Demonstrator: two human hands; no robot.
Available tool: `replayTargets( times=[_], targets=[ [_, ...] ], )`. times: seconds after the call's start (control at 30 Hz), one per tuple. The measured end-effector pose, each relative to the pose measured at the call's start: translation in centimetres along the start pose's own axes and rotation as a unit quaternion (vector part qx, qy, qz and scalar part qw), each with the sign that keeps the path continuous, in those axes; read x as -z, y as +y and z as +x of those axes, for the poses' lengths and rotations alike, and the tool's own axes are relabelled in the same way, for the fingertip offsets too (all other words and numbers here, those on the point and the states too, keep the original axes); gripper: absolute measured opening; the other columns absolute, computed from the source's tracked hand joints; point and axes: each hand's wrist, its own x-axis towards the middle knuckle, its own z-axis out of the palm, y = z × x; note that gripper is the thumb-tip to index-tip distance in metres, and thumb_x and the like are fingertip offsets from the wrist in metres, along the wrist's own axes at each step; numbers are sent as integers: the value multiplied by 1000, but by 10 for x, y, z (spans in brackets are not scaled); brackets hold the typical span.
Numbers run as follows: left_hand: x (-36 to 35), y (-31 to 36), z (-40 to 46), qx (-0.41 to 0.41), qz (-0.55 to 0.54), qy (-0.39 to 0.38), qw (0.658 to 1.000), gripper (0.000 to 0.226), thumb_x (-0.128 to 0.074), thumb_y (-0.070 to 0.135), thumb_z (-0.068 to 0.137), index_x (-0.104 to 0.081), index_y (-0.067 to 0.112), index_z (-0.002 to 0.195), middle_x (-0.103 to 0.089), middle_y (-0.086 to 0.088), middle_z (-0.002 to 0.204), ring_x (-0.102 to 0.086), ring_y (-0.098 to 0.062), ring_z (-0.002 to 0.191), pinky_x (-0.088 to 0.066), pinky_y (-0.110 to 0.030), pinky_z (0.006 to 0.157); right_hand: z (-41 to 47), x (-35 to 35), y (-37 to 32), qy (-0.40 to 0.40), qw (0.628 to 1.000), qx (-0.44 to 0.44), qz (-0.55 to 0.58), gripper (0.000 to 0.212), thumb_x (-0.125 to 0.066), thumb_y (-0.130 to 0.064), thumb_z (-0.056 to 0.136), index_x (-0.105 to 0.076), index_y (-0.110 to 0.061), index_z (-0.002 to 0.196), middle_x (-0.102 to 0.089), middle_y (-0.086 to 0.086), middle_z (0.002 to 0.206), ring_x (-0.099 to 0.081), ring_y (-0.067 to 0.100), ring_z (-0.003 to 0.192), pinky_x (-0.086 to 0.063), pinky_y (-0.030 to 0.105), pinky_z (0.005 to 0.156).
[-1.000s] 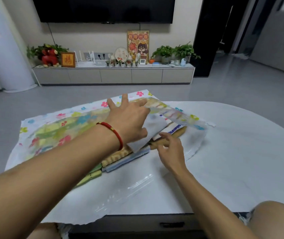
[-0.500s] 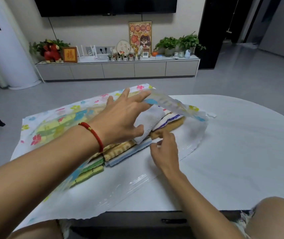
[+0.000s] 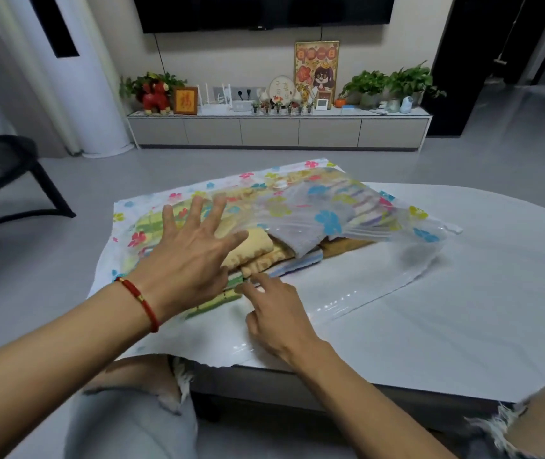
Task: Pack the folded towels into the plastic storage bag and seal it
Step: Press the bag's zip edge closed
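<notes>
A: Since the table (image 3: 463,309) keeps the bag (image 3: 297,207) flat, why is its mouth gaping?

B: The towels (image 3: 264,256) still poke out, only partly inside.

A: The hands?

B: Left hand (image 3: 191,256) splayed, holding nothing, seemingly pressing the stack. Right hand (image 3: 274,316) loose-fingered, nudging a towel's edge in.

I count one plastic storage bag (image 3: 301,207), printed with flowers, on one white surface (image 3: 463,293). Inside it I see at least five folded towels (image 3: 264,256) by their edges: green, yellow, blue striped, grey and tan. More may be hidden. Two hands: left hand (image 3: 191,256), right hand (image 3: 277,313). One red bracelet (image 3: 138,301).
</notes>
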Motion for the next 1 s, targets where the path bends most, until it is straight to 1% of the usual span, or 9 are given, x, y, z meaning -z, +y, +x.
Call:
replayTargets(
  times=[0.07, 0.33, 0.43, 0.5, 0.57, 0.63, 0.73, 0.87, 1.0],
  targets=[
    [0, -5, -6, -3, -12, -5, 1000, 69, -56, 38, 85, -31, 31, 149, -4, -5, 165, -4, -45, 148, -17, -76, 107, 4, -10, -15, -23, 998, 53, 1, 50, -56, -14, 80, -65, -20, 129, -63, 11, 129, -59, 36, 112, -46, 46, 91],
    [-6, -11, -18, -19, -49, 41, 998, 66, -57, 30, 84, -35, 24, 147, -7, 8, 164, -9, -41, 148, -25, -74, 104, 21, -3, -13, -85, 992, 78, 59, 43, -53, -12, 92, -66, -13, 133, -64, 12, 137, -58, 36, 119, -46, 45, 98],
    [-30, 9, -28, 34, -150, 43, 987, 73, -58, 32, 85, -24, 35, 150, 8, 15, 163, -2, -41, 149, -20, -75, 107, -13, 10, 34, -8, 999, -36, 0, 41, -51, -23, 94, -70, -18, 129, -66, 7, 138, -58, 29, 127, -42, 49, 110],
    [-52, 34, -34, 73, -196, 29, 977, 79, -59, 34, 84, -16, 44, 149, 20, 22, 160, 9, -41, 148, -12, -77, 107, -36, 26, 77, -10, 986, -149, -70, 45, -43, -28, 101, -57, -24, 144, -50, 6, 154, -41, 25, 144, -27, 52, 121],
    [-74, 54, -35, 99, -251, 6, 963, 81, -58, 40, 80, -14, 49, 148, 20, 27, 158, 13, -39, 148, -6, -80, 105, -55, 39, 107, -64, 976, -179, -107, 49, -34, -28, 106, -42, -26, 154, -36, 6, 162, -28, 26, 151, -20, 52, 123],
    [-90, 62, -29, 102, -302, -14, 948, 81, -55, 44, 75, -21, 48, 148, 12, 29, 159, 11, -36, 149, -5, -79, 105, -65, 44, 115, -89, 977, -153, -116, 50, -34, -25, 105, -39, -22, 154, -40, 10, 157, -34, 30, 145, -28, 47, 119],
    [-106, 57, -16, 102, -356, -36, 928, 81, -52, 45, 71, -26, 51, 147, 4, 28, 159, 18, -30, 148, 9, -76, 107, -73, 45, 102, -89, 976, -141, -142, 48, -34, -25, 103, -43, -16, 150, -50, 13, 139, -46, 32, 127, -40, 42, 102],
    [-110, 32, -4, 73, -409, -38, 909, 73, -56, 34, 71, -43, 45, 142, -24, 19, 158, 8, -22, 150, -14, -67, 114, -88, 43, 65, -114, 965, -180, -151, 56, -34, -29, 103, -34, -14, 157, -43, 17, 151, -41, 33, 135, -38, 41, 106],
    [-104, 9, -3, 84, -420, -33, 903, 50, -67, 23, 77, -64, 43, 123, -37, -6, 155, -12, -18, 150, -28, -48, 116, -98, 65, 44, -130, 976, -162, -73, 45, -46, -23, 98, -54, -13, 141, -55, 11, 140, -48, 29, 130, -43, 39, 103]
  ],
)
